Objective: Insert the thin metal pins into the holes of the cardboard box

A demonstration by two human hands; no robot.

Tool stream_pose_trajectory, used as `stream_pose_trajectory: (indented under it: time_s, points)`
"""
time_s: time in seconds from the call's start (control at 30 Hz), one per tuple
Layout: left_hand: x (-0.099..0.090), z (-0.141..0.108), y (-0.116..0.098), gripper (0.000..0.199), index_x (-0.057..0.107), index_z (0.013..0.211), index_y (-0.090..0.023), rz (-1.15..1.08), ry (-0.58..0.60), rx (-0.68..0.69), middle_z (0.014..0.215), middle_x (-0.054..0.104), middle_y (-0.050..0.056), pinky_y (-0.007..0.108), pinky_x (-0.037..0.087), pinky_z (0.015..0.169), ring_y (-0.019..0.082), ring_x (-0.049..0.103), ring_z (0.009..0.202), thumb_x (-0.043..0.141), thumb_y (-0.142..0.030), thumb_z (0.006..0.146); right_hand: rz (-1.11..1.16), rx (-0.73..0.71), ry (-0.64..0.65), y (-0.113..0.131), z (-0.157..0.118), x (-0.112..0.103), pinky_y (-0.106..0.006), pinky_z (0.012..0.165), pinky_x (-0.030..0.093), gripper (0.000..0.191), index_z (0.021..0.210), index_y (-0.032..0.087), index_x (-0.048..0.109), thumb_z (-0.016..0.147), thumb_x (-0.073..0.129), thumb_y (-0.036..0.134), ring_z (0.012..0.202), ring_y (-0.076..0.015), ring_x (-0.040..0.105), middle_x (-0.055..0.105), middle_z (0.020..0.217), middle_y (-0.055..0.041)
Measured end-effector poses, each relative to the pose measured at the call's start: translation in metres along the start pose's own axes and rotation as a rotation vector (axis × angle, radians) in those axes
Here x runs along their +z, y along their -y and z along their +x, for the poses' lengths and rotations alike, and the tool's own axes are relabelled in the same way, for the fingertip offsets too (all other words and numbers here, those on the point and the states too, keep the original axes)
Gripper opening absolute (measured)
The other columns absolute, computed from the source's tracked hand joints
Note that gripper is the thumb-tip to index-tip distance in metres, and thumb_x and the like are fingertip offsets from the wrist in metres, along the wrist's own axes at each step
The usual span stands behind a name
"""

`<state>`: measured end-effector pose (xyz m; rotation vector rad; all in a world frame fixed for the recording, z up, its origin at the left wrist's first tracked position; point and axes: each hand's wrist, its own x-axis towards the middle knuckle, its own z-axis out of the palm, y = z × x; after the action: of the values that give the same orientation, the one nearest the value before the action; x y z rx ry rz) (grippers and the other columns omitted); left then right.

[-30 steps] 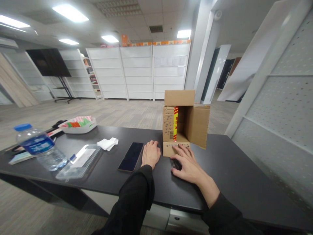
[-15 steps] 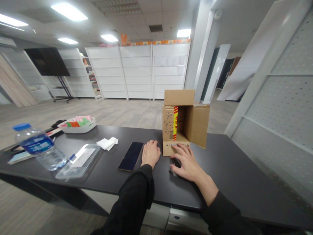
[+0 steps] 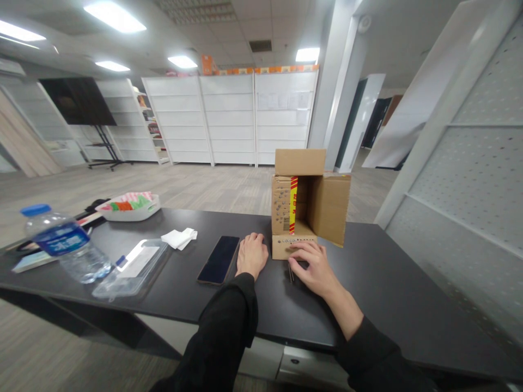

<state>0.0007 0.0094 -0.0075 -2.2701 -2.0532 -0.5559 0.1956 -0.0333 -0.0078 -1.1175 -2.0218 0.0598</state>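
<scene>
A cardboard box [image 3: 280,207] stands on the dark table with its mouth towards me and its flaps folded out. Its lower front flap [image 3: 281,249] carries a row of small dark holes or dots. My right hand [image 3: 314,268] is in front of this flap, thumb and index finger brought together; what is between the tips is too small to make out. Just under them, a few thin, dark metal pins [image 3: 291,273] show on the table. My left hand [image 3: 252,256] rests palm down left of the box, holding nothing, beside a phone [image 3: 218,260].
A crumpled white tissue [image 3: 178,238], a clear plastic case [image 3: 134,269] and a water bottle [image 3: 67,245] are on the left of the table [image 3: 376,294]. Behind them sits a white basket [image 3: 134,213] of colourful packets. A perforated panel [image 3: 469,218] rises at the right.
My right hand has drawn its fingers in: the thumb and index finger, apart before, now meet in front of the flap. My left hand and the box have stayed in place.
</scene>
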Motion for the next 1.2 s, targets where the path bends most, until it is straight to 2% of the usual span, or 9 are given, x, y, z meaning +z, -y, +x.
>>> stream_pose_trajectory:
  time_s: [0.27,0.47,0.63,1.2]
  points:
    - [0.002,0.0,0.001,0.027,0.062,0.107,-0.02,-0.003,-0.016,0.01,0.11,0.062,0.008,0.035,0.039,0.095,0.022,0.054,0.108,0.042,-0.018,0.089,0.081,0.114,-0.243,-0.008,0.004,0.003,-0.039,0.087,0.039,0.019,0.088,0.024,0.071,0.092,0.056,0.035,0.097,-0.023,0.064,0.073,0.099,-0.0052]
    - [0.004,0.001,0.002,0.026,0.062,0.105,-0.02,-0.013,-0.022,0.018,0.11,0.062,0.008,0.035,0.04,0.094,0.022,0.055,0.108,0.042,-0.018,0.088,0.114,0.208,-0.354,-0.014,0.006,0.002,-0.039,0.085,0.044,0.021,0.09,0.023,0.07,0.093,0.054,0.036,0.09,-0.0232,0.065,0.074,0.092,-0.0049]
    - [0.003,0.001,0.002,0.026,0.062,0.106,-0.02,-0.016,-0.021,0.018,0.109,0.062,0.009,0.035,0.04,0.095,0.022,0.055,0.108,0.042,-0.018,0.089,0.113,0.25,-0.367,-0.018,0.007,0.003,-0.038,0.081,0.045,0.023,0.09,0.022,0.071,0.092,0.054,0.038,0.086,-0.0233,0.065,0.074,0.089,-0.0054]
    - [0.001,0.0,0.001,0.027,0.063,0.107,-0.02,-0.011,-0.008,0.007,0.111,0.063,0.009,0.034,0.04,0.095,0.022,0.055,0.109,0.042,-0.018,0.089,0.096,0.249,-0.355,-0.019,0.007,0.007,-0.037,0.08,0.046,0.026,0.089,0.022,0.071,0.092,0.053,0.04,0.081,-0.0223,0.064,0.073,0.086,-0.0057]
